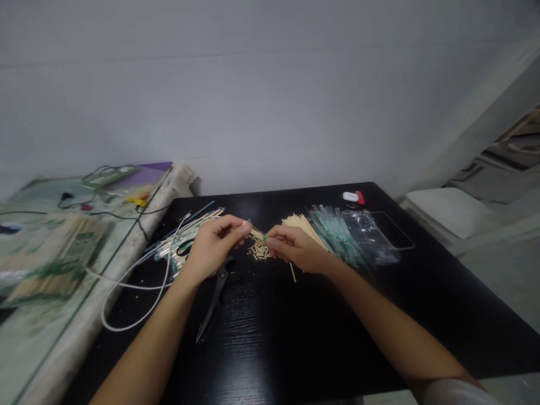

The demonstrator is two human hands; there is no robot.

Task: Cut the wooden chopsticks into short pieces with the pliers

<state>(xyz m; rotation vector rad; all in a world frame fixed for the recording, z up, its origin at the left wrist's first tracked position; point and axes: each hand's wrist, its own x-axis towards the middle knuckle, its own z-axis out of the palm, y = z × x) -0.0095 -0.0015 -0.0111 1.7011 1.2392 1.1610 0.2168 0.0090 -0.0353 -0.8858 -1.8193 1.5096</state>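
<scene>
Close together over the middle of the black table (270,332), my two hands work on one narrow clear plastic sleeve with green print (258,233). My left hand (219,242) pinches its left end between thumb and fingertips. My right hand (297,247) pinches the green-marked part. Whether a stick lies inside the sleeve is too small to tell. Below the fingers is a heap of short cut wooden pieces (259,250). Thin wooden sticks (299,221) lie behind my right hand, and one stick (292,273) shows beneath it. Flat green-printed sleeves (333,228) are fanned out farther right.
Sleeved sticks (169,250) lie left of my left hand, with dark-handled shears (217,298) nearer me. A white cable (107,315) loops over the table's left side. Right, there are a clear bag (373,236), a phone-like dark slab (392,229) and a small white case (350,196).
</scene>
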